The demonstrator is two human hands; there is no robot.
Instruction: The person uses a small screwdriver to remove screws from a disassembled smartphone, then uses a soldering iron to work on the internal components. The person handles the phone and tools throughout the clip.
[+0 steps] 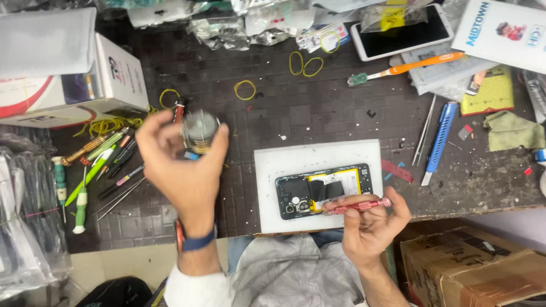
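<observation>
Left hand (182, 165) raised at nine o'clock, grip closed around a small round container (200, 131), right hand (372, 224) pinching a red screwdriver (359, 206) over the opened phone (324, 190) on a white mat (318, 156), dark surface (318, 108)

A dark, scuffed worktop (318, 108) filled the scene, evenly lit. Pale floor (114, 264) showed near left; a cardboard box (472, 267) stood near right.

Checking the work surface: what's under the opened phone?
A white mat lies under the phone. The right hand with its red screwdriver covers the phone's lower right edge.
</observation>
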